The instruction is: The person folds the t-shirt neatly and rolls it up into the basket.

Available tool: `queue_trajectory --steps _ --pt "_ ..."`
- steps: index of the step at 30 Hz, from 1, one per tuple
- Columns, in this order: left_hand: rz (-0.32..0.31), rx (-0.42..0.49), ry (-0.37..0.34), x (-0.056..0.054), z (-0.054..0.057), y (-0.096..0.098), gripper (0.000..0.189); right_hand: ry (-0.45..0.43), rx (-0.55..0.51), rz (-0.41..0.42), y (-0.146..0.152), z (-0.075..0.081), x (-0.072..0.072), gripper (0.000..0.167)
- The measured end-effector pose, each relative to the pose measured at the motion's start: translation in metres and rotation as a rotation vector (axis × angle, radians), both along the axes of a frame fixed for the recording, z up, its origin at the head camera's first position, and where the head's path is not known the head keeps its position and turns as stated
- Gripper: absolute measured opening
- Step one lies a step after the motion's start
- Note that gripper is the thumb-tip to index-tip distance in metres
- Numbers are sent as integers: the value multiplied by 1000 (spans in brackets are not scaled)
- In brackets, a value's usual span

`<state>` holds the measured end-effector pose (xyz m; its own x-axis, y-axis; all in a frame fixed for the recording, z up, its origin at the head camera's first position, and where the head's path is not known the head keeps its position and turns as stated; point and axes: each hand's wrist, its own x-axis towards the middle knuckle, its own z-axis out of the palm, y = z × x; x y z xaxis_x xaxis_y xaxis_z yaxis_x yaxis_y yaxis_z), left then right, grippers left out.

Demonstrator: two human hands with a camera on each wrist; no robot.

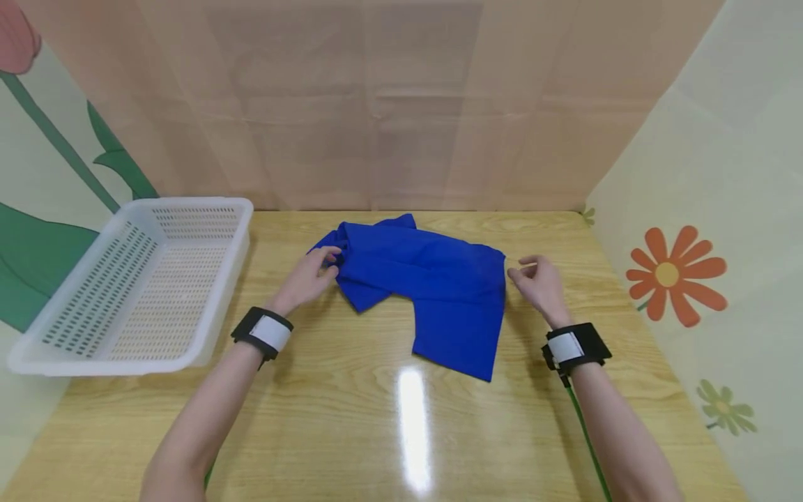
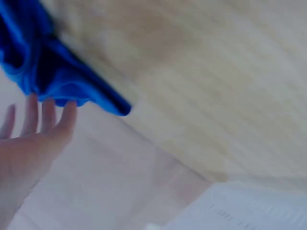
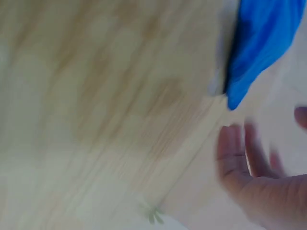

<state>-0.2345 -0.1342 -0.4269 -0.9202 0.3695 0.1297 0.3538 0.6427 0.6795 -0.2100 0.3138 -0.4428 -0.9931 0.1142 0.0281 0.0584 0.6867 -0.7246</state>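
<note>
At the right wrist, we see the right grip, loosely bent, near the blue cloth but apart from it, with wood-grained table spreading left.

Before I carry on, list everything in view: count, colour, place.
Cloth: 1, blue, mid-table, partly bunched
Basket: 1, white, table's left side
Table: 1, light wood, below everything
Back wall: 1, pinkish tan, behind table
Side walls: 2, pale, left and right
Pink flower: 1, green leaves, left wall
Orange flower: 1, right wall
Green flowers: 2, right wall
Straps: 2, black and white, wrists
Cables: 2, green, along forearms
Left grip: 1, bare, at cloth's left end
Right grip: 1, bare, off cloth's right edge
</note>
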Motion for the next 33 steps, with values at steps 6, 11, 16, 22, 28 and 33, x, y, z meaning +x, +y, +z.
queue_trajectory --steps 6,11,16,22,28,33 --pt "-51 -92 -206 1 -9 -3 73 -307 290 130 -4 -1 5 60" --pt "-51 -70 -240 -2 -7 5 70 -332 284 175 -19 -5 2 58" --pt "23 32 -193 -5 0 17 40 -259 194 175 -24 -7 -3 43" --pt "87 130 -104 -5 4 25 27 -164 -218 87 -21 3 -4 26" --pt "221 427 75 -1 22 36 29 151 -858 -67 -18 29 -5 20" --pt "125 500 135 8 44 40 25 484 -1117 -119 -12 56 -8 22"
